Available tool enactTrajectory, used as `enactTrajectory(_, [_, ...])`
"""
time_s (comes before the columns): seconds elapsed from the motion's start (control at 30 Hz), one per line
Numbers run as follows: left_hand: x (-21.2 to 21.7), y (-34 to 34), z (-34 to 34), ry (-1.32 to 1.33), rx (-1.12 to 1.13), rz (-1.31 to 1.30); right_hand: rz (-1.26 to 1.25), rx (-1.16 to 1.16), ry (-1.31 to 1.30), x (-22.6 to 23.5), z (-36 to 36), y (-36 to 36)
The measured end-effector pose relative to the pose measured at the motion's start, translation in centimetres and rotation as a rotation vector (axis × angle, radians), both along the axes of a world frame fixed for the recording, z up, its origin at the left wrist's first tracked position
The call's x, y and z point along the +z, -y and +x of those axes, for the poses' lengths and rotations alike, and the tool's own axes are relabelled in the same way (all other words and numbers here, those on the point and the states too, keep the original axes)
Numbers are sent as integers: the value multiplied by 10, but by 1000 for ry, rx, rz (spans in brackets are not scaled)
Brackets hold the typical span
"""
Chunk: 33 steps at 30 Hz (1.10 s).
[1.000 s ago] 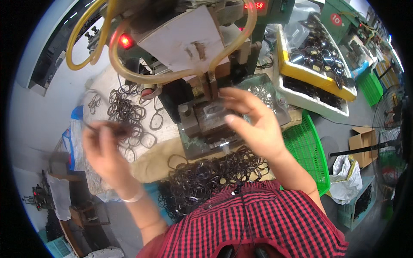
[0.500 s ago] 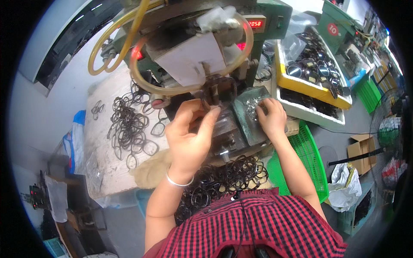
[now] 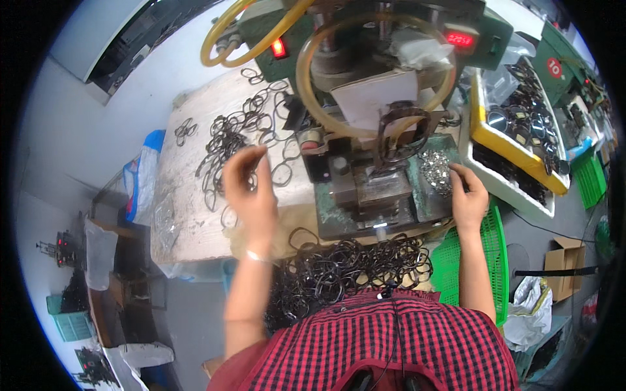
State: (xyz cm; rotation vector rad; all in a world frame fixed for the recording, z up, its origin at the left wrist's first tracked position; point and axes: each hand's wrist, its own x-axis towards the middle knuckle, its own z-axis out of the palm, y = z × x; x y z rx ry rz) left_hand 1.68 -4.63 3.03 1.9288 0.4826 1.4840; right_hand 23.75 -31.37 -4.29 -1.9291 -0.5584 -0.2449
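Note:
A dark eyeglass frame (image 3: 399, 138) stands upright in the green bench machine (image 3: 339, 218), touched by neither hand. My left hand (image 3: 251, 195) is over the table, left of the machine and beside a pile of dark eyeglass frames (image 3: 225, 143). Motion smears its curled fingers, so whether they hold anything is unclear. At the right side of the machine, my right hand (image 3: 469, 202) has thumb and forefinger drawn together at the edge of a heap of small shiny metal parts (image 3: 435, 171). Anything between those fingertips is too small to make out.
Many dark eyeglass frames (image 3: 352, 264) lie heaped in front of me. A green plastic basket (image 3: 499, 267) stands at my right. Behind it, yellow and white foam boxes (image 3: 486, 130) hold glasses. A yellowish hose (image 3: 306, 85) loops before the machine, near a white card (image 3: 375, 101).
My left hand has moved left, away from the eyeglass frame in the machine. My right hand stays by the metal parts, fingertips at the heap's edge. The whole view has shifted.

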Motion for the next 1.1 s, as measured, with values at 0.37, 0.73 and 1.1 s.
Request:
enactTrajectory(0.37, [-71,-168,12,-1209,-625,421,40,73,-129,13,-4,-11])
enactTrajectory(0.73, [-38,-69,-13,-82,-275,-431,44,33,23,24,-35,43])
enactTrajectory(1.1, [-46,-28,-14,-46,-94,-672,470,436,-321,49,-50,-85])
